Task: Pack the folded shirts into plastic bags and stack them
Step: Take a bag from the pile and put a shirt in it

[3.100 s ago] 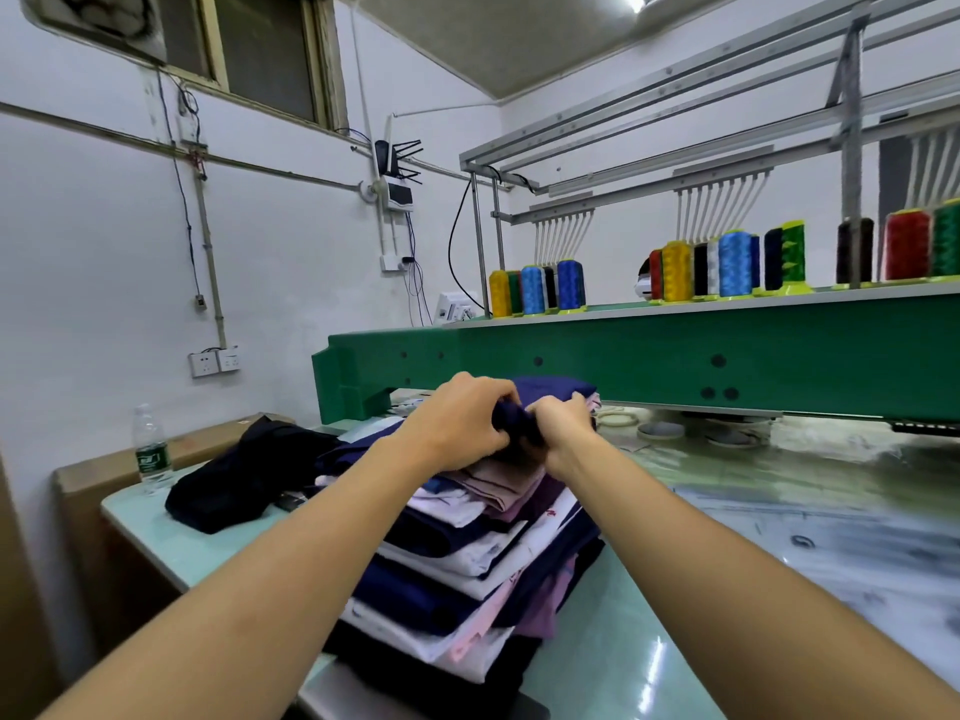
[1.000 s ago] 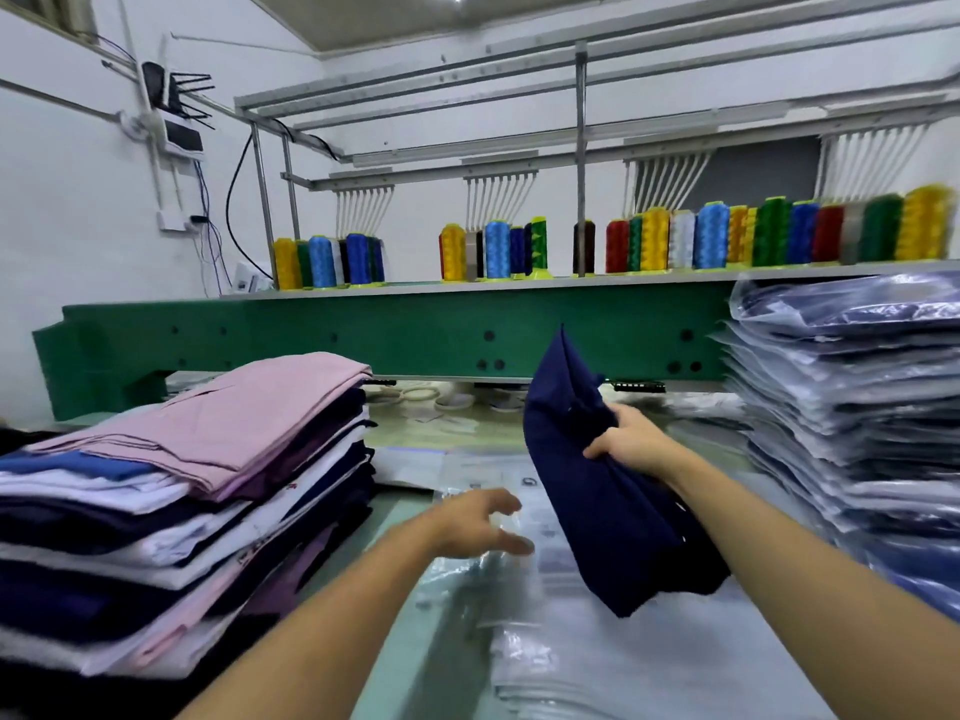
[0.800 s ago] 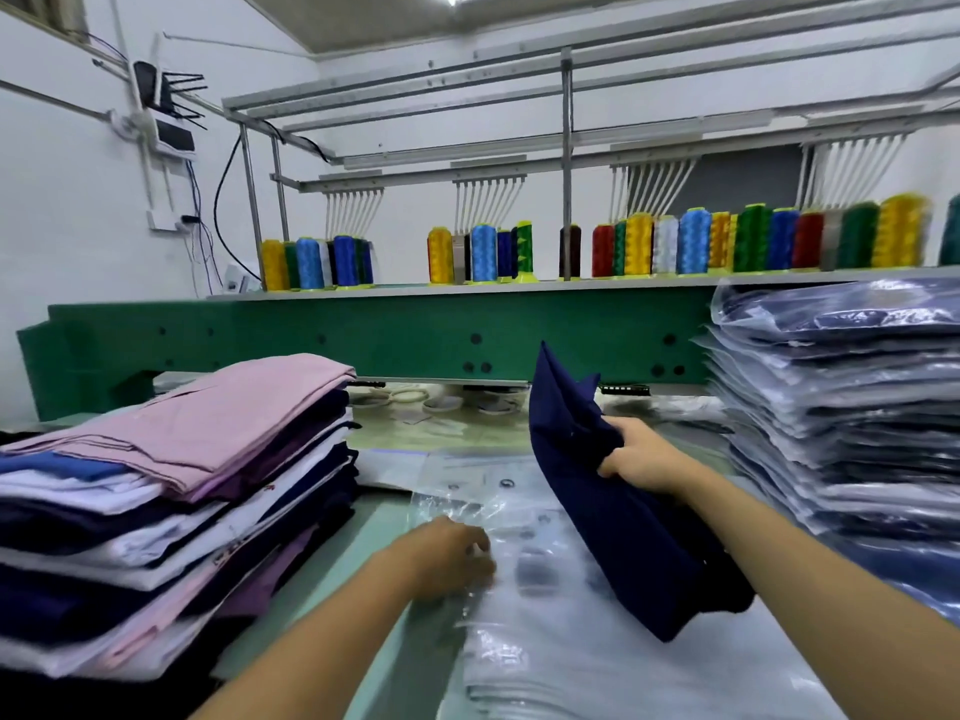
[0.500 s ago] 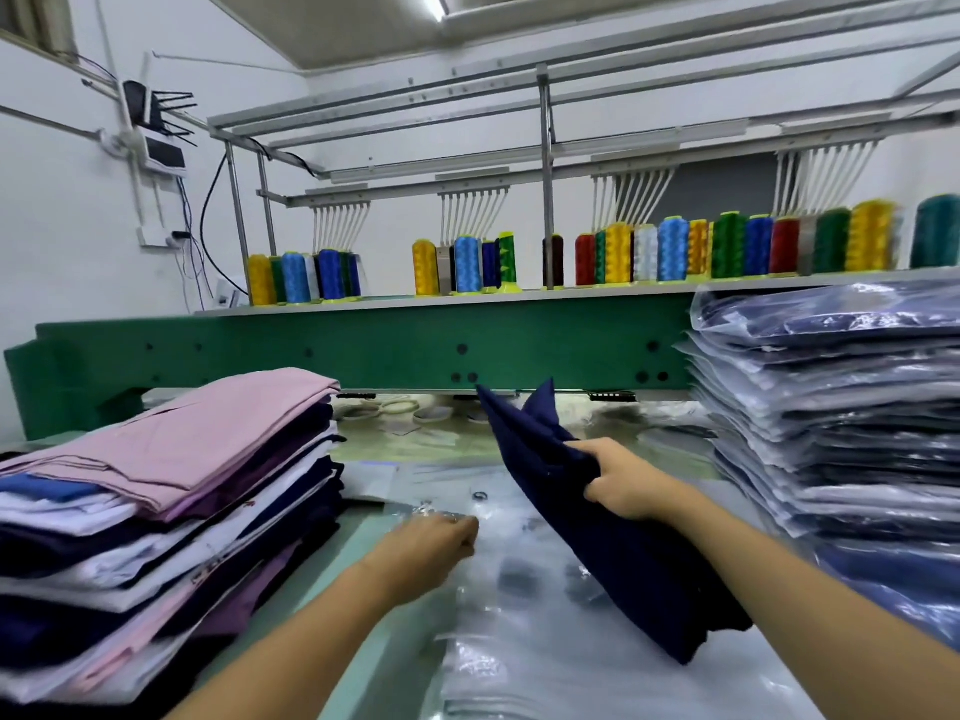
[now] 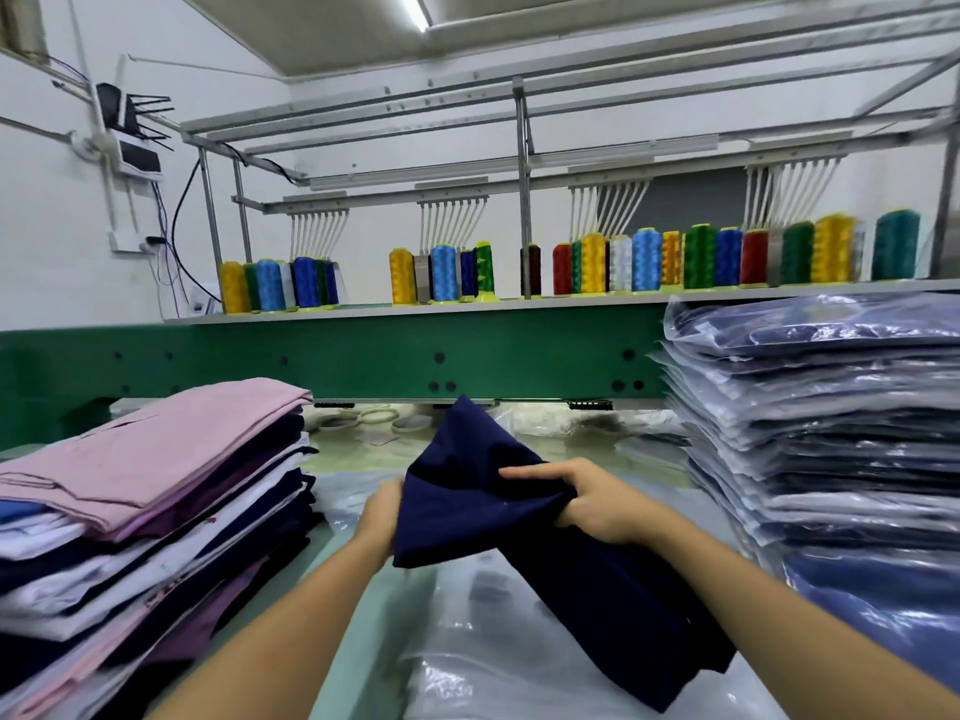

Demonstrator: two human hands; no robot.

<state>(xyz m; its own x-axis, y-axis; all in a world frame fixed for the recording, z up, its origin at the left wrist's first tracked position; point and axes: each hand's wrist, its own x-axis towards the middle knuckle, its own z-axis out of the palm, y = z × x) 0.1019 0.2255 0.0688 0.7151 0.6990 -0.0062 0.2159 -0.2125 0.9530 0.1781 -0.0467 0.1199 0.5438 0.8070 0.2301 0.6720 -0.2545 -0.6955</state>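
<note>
Up from the bags (image 5: pixel 467 662) the left hand (image 5: pixel 382 517) has come to the shirt (image 5: pixel 467 511), its fingers hidden so their grasp is unclear, while the right hand (image 5: pixel 597 504) clenches it just above them.

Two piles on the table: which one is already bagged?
The right-hand pile: every shirt in it sits in glossy clear plastic. The left-hand pile, topped by a pink shirt, is bare fabric.
</note>
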